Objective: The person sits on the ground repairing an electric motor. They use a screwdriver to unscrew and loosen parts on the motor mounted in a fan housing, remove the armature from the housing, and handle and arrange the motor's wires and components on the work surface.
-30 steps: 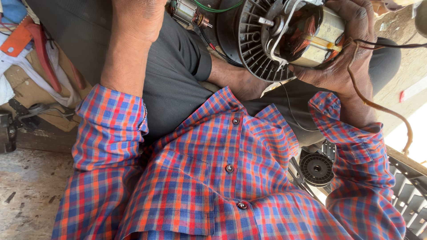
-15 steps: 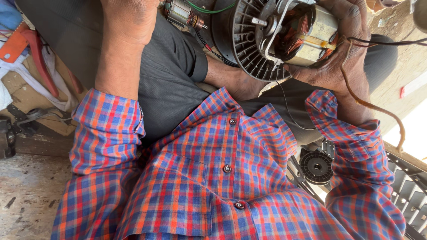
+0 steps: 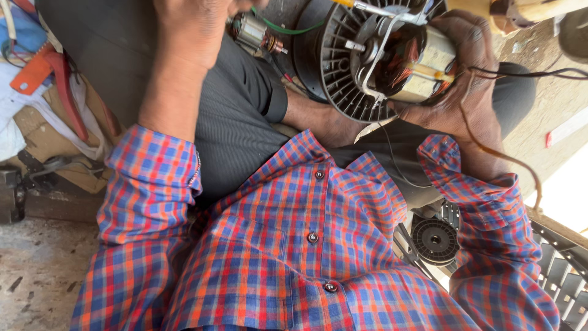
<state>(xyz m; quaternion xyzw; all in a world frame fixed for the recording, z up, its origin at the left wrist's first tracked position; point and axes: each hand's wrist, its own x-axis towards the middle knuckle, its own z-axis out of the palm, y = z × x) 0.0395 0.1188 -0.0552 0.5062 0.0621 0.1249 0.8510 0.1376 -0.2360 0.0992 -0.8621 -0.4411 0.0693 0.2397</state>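
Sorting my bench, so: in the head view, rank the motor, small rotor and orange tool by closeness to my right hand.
1. Motor: gripped by the right hand.
2. Small rotor: on the lap, beside the left hand.
3. Orange tool: far left.

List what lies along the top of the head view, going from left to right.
Orange tool handle → left hand → small motor armature with green wire → black finned fan housing → copper-wound motor stator → right hand cupping it.
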